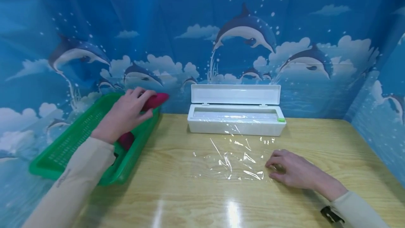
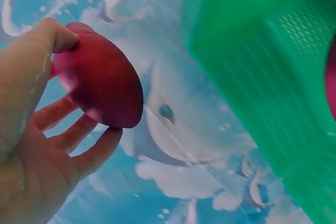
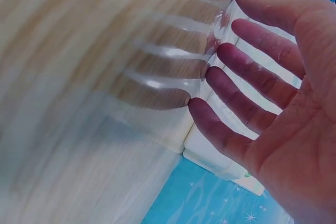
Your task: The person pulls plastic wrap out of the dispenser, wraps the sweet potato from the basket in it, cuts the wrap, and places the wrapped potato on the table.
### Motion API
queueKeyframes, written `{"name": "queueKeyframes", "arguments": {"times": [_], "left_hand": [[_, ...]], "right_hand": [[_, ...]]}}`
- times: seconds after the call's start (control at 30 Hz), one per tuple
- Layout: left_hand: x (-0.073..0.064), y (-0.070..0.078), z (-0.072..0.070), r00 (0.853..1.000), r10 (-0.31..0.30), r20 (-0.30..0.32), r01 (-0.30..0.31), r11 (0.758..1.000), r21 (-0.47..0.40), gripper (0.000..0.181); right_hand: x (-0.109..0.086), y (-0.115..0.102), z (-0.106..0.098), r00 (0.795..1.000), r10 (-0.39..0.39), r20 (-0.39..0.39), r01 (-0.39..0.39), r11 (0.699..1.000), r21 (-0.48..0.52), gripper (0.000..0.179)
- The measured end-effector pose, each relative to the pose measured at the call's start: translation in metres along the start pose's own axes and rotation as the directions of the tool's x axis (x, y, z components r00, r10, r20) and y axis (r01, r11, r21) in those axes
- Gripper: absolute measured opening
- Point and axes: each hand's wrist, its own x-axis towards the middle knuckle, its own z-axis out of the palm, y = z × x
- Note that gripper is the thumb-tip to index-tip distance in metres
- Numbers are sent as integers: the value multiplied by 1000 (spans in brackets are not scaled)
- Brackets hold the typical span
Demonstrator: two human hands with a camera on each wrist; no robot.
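Observation:
In my left hand (image 1: 126,112) is a smooth, dark-red, oval thing like a sweet potato (image 2: 102,77), gripped between thumb and fingertips. It is raised over the far right side of a green basket (image 1: 126,171). Another dark-red piece (image 1: 126,140) lies in that basket, partly hidden by the left wrist. A sheet of clear cling film (image 1: 227,164) stretches over the table, creased and shiny. My right hand (image 1: 294,170) is at the film's right side. Its spread, slightly bent fingertips (image 3: 202,109) touch the film, and ripples run from them.
Behind the film stands a white cling film box (image 1: 235,126), its lid (image 1: 235,94) raised and a green slider (image 1: 281,119) at its right end. The wood-grain table (image 1: 177,200) meets a blue dolphin-print curtain (image 1: 177,17) at the back and right.

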Motion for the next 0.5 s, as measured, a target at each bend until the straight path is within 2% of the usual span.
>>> {"name": "queueKeyframes", "arguments": {"times": [0.3, 0.5], "left_hand": [[3, 36, 0, 999, 52, -13, -53, 998, -20, 57], [4, 48, 3, 996, 82, -24, -84, 994, -67, 56]], "right_hand": [[0, -1, -1, 1000, 14, 11, -14, 1000, 18, 19], [0, 0, -1, 1000, 4, 8, -4, 1000, 8, 19]]}}
